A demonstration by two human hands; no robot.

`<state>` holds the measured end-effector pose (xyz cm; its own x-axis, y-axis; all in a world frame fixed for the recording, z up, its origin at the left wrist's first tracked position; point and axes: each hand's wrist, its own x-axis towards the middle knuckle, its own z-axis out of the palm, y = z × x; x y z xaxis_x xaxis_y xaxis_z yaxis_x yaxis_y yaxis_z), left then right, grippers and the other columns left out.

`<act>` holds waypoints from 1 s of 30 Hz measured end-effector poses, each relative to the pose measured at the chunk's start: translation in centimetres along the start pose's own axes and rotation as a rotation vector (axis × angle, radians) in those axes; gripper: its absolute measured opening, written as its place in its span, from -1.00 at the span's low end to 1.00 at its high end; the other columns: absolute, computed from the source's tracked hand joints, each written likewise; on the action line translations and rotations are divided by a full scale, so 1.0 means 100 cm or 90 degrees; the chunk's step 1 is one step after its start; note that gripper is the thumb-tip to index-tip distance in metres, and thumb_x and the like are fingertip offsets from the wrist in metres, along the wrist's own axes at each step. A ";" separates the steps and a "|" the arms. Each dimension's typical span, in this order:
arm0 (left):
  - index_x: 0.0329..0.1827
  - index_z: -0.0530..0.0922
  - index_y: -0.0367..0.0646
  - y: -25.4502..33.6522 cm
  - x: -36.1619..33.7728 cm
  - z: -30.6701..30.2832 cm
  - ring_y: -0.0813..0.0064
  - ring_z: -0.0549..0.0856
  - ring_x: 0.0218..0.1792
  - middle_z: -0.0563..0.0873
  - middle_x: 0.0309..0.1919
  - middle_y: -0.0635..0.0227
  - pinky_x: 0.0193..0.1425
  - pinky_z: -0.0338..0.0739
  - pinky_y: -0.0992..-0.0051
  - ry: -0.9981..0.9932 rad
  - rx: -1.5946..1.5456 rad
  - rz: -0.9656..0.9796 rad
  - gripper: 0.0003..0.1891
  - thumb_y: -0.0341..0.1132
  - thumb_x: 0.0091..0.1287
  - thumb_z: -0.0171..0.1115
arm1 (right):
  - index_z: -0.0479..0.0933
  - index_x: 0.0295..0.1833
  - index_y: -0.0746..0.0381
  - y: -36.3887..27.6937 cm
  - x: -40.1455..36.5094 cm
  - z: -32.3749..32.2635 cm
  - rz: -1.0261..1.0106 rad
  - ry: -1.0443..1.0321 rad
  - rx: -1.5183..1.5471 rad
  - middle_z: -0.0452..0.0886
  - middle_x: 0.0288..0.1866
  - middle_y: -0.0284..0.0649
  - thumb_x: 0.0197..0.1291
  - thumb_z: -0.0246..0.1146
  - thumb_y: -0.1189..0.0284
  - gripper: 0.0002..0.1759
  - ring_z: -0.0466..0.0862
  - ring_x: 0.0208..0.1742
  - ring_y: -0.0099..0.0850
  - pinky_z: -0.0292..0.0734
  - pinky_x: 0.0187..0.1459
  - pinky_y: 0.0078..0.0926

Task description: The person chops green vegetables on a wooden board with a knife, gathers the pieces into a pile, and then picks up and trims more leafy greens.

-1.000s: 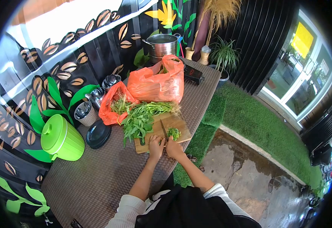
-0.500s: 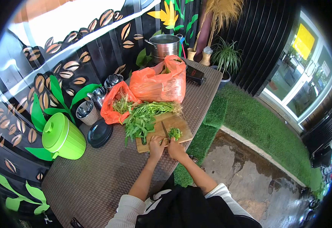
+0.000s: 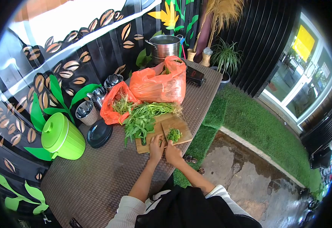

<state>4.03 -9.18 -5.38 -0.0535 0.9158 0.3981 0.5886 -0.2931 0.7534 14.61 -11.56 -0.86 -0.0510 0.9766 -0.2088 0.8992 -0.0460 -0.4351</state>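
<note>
My right hand (image 3: pixel 173 152) is wrapped round the handle of a knife (image 3: pixel 164 130), its blade pointing away from me over the wooden cutting board (image 3: pixel 184 124). Just left of the blade, my left hand (image 3: pixel 157 147) rests on the board with fingers curled and pressed together; what they hold is hidden under them. A small heap of chopped greens (image 3: pixel 174 134) lies right of the knife. Long-stemmed leafy greens (image 3: pixel 141 124) cover the board's far left part and spill onto the brown woven-pattern table (image 3: pixel 97 173).
Behind the greens stand a small orange plastic bag (image 3: pixel 111 114) and a larger one (image 3: pixel 159 85). A steel pot (image 3: pixel 166 47) sits by a black cooker (image 3: pixel 195 75). Left are black plates (image 3: pixel 100 133), cutlery holders (image 3: pixel 88 114) and a green cooler (image 3: pixel 61 136). The table edge runs right of the board.
My right hand and the knife have shifted slightly left and toward me, closer to my left hand. More of the chopped heap shows. The left hand has barely moved.
</note>
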 end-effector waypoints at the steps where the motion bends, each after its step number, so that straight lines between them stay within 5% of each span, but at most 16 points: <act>1: 0.01 0.50 -0.22 0.000 0.000 0.000 0.21 0.60 -0.19 0.55 -0.25 0.18 -0.18 0.53 0.28 -0.002 0.002 0.001 -0.74 -0.45 0.26 0.20 | 0.22 -0.03 0.41 -0.001 -0.001 0.002 -0.004 -0.005 -0.016 0.61 -0.27 0.24 0.24 0.03 0.38 -0.67 0.65 -0.20 0.14 0.56 -0.21 -0.02; 30: -0.21 0.54 -0.30 -0.001 -0.008 -0.010 0.28 0.64 -0.25 0.57 -0.31 0.15 -0.19 0.54 0.39 0.030 0.015 0.058 -0.87 -0.55 0.19 0.25 | 0.19 0.06 0.38 0.013 0.008 -0.003 0.002 0.001 0.017 0.62 -0.31 0.19 0.30 0.00 0.31 -0.62 0.65 -0.23 0.13 0.55 -0.21 0.01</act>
<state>3.23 -10.16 -5.24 -0.0366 0.8716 0.4888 0.6117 -0.3673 0.7006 15.85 -10.75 -1.33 -0.0468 0.9769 -0.2086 0.8874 -0.0552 -0.4577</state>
